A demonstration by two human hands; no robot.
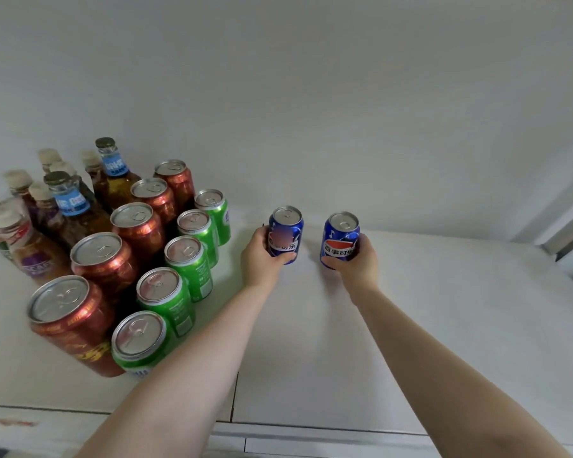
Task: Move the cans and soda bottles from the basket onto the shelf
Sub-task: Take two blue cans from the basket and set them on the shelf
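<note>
Plenty shelved already: bottles (63, 206) at far left, red cans (136, 233) next, green cans (192, 256) beside them, all upright on the shelf (444, 325). Left hand (262, 259) wrapped round one blue can (286, 234), right hand (354, 262) gripping another blue can (340, 239), both low over the shelf, well apart. Basket out of sight, so remainder unknown.

five red cans (108, 259), five green cans (189, 262), two blue cans (286, 234), about ten bottles (70, 206).

cans (166, 259) left on shelf (444, 325) | bottles (63, 206) behind cans
</note>
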